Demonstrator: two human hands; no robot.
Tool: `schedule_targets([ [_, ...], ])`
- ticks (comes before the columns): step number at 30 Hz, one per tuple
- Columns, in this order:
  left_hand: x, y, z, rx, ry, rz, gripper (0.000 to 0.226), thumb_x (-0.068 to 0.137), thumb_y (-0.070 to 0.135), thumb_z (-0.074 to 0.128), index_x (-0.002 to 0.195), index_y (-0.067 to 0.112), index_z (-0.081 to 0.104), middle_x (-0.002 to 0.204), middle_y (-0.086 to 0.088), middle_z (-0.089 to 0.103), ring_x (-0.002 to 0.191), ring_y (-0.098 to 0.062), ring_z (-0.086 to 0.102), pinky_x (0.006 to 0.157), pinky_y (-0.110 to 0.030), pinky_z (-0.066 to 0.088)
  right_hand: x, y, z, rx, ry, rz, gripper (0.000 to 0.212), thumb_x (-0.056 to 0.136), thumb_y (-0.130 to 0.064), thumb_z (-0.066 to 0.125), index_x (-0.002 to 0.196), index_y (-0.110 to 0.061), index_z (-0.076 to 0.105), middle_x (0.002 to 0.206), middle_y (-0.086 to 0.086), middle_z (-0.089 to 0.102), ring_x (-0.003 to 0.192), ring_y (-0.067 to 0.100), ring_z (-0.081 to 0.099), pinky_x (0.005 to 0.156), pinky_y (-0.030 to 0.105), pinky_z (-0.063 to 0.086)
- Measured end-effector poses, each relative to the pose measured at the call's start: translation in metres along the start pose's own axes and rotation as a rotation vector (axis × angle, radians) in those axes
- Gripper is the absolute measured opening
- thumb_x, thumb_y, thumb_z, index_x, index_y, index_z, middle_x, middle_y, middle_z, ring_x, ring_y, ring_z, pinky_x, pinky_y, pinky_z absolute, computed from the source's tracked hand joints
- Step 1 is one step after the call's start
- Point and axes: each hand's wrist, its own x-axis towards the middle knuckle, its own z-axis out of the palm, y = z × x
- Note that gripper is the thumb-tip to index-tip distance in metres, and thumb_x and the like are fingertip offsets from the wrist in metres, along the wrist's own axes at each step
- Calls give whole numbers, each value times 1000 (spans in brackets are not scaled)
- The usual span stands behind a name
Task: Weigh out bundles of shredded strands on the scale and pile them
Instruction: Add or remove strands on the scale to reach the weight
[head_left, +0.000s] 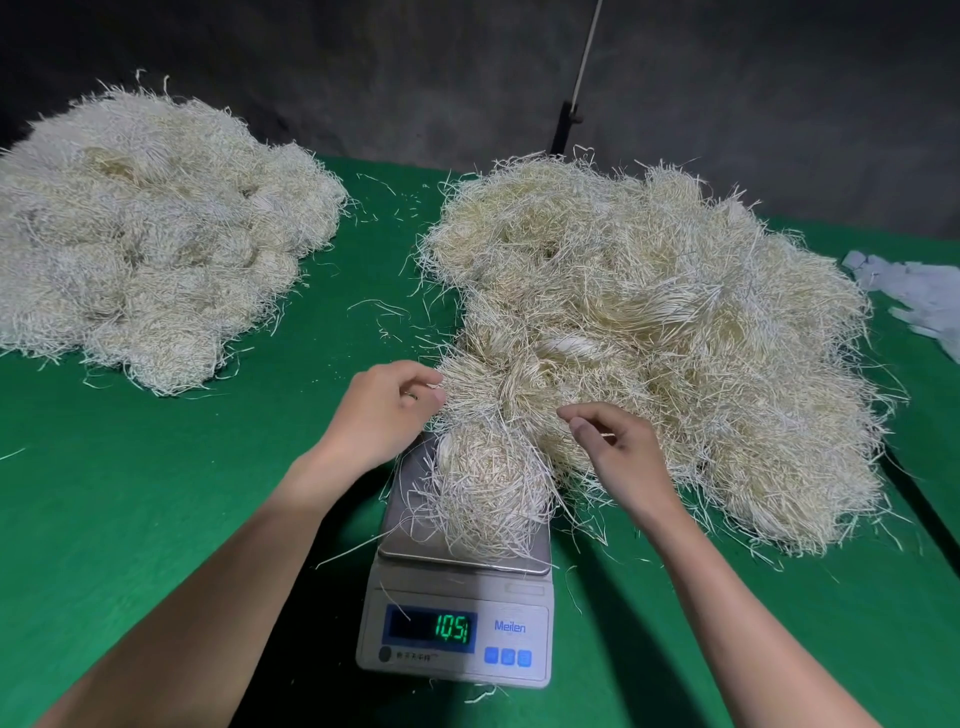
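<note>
The bundle (488, 488) lies on the steel pan of the scale (519, 592), near the front middle of the green desk (156, 493). Its far end touches the loose heap (649, 322) behind it, so the reading may not be clean. The display (430, 629) shows green digits, something like 105, but I cannot see where the point stands.

Your left hand (387, 410) is at the near left edge of the loose heap. Its grip is narrow, with the fingers curled against the thumb, and it seems to pinch a few strands there. Your right hand (615, 447) hovers over the heap just right of the bundle with fingers bent; I cannot tell whether this grip holds a strand or nothing.

The strands look very light, thin, soft and tangled. They will cling to each other and shed, as the stray pieces on the desk suggest. To lift the bundle, take it around its thick middle with the whole hand, not by the loose ends, because those will pull out.

There is no real container here. Only the scale pan carries something, and that is the one bundle. The finished pile (145, 234) sits directly on the desk at the far left, well apart from the scale.
</note>
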Motion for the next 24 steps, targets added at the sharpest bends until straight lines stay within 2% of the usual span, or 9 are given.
schedule_targets([
  [10,0,-1,5,10,-14,-5,12,88,25,65,99,26,68,77,22,61,72,6,57,63,0,38,0,2,2,-25,26,4,19,92,-9,56,96,-22,68,102,-7,66,85,-5,54,76,14,40],
  [13,1,-5,9,9,-50,-29,13,90,27,62,102,30,65,89,20,64,80,1,59,80,-15,47,-2,4,6,-54,15,2,17,91,-11,58,100,-23,67,106,-3,65,78,-4,52,76,21,42],
  [14,1,-8,12,16,-68,-45,18,91,28,60,109,30,63,103,15,65,89,-4,60,88,-23,47,-3,6,8,-78,-8,7,19,90,-17,60,107,-24,64,113,-3,61,84,-1,52,83,26,44],
  [15,1,-12,16,42,-91,-64,29,93,29,58,122,27,58,121,8,61,104,-10,58,97,-29,43,-5,8,12,-119,-58,17,31,88,-27,63,119,-26,58,124,-5,53,98,2,51,94,33,44],
  [16,1,-16,21,71,-124,-91,41,95,31,54,135,24,48,138,3,50,121,-16,50,105,-35,37,-8,12,16,-165,-135,32,54,83,-41,66,133,-32,45,136,-8,40,117,5,43,105,35,35],
  [18,-2,-24,34,69,-194,-146,57,98,35,46,149,22,25,155,0,26,141,-21,27,115,-42,23,-17,22,31,-273,-274,53,97,66,-68,66,144,-49,10,151,-18,3,138,6,8,109,39,12],
  [20,-8,-31,50,35,-266,-170,58,100,38,38,151,21,16,157,3,19,144,-19,20,117,-40,18,-27,35,49,-430,-309,14,113,57,-78,63,139,-58,-12,152,-15,-22,137,9,-14,109,44,-1],
  [22,-16,-37,62,-1,-295,-170,52,102,39,32,149,19,25,152,3,31,139,-17,30,111,-32,25,-35,48,68,-577,-312,-22,110,62,-72,65,139,-56,-12,154,-9,-21,140,13,-17,113,47,-7],
  [24,-25,-39,71,-53,-203,-173,43,102,35,32,141,17,41,139,2,48,125,-13,46,97,-23,35,-39,53,79,-611,-258,-53,94,74,-53,69,145,-47,7,156,0,5,144,19,2,118,45,5],
])
